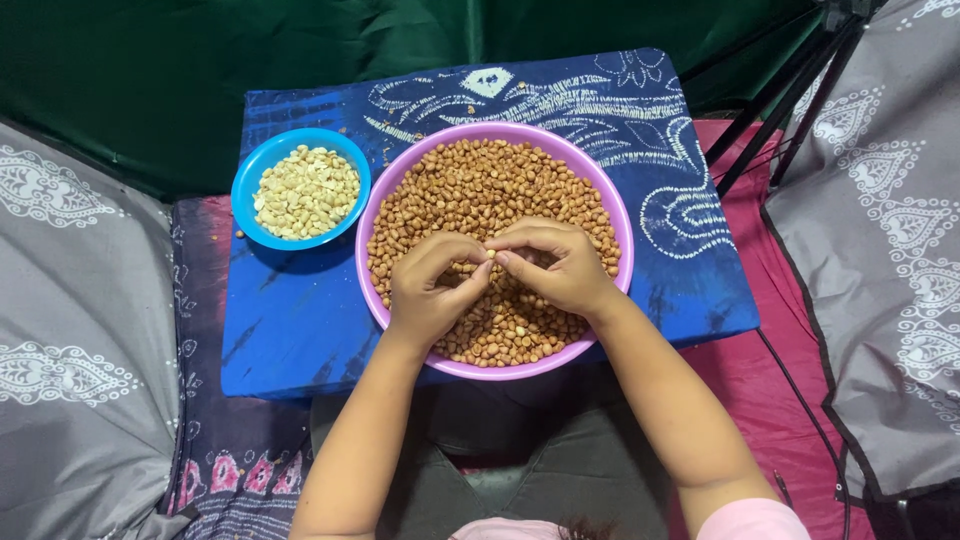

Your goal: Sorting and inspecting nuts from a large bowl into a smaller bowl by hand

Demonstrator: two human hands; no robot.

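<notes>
over a purple bowl (372, 215) of brown-skinned peanuts (480, 180), two hands meet at the middle of a low table draped in blue patterned cloth (300, 330). the left hand (430, 285) and right hand (560, 265) curl inward, fingertips touching, and pinch a single pale nut (490, 254) between thumbs and forefingers just above the heap. both sets of fingers are closed on that nut; the other fingers fold loosely over the pile.

the nut looks small, hard and very light, with a thin papery skin likely to slide and flake under a rub. a light pinch at its ends or sides with the fingertips seems the fitting hold; a hard squeeze would likely split it into halves or shoot it out of the grip. the bowl, filled nearly to the brim, probably weighs enough to sit steady while the hands work.

to the left, just beside the purple bowl, a smaller blue bowl (250, 180) holds pale, skinless peanuts (305, 192). grey patterned cushions (70, 330) flank the table on both sides, and green fabric (150, 70) hangs behind it. a few loose nuts lie on the cloth near the blue bowl.
</notes>
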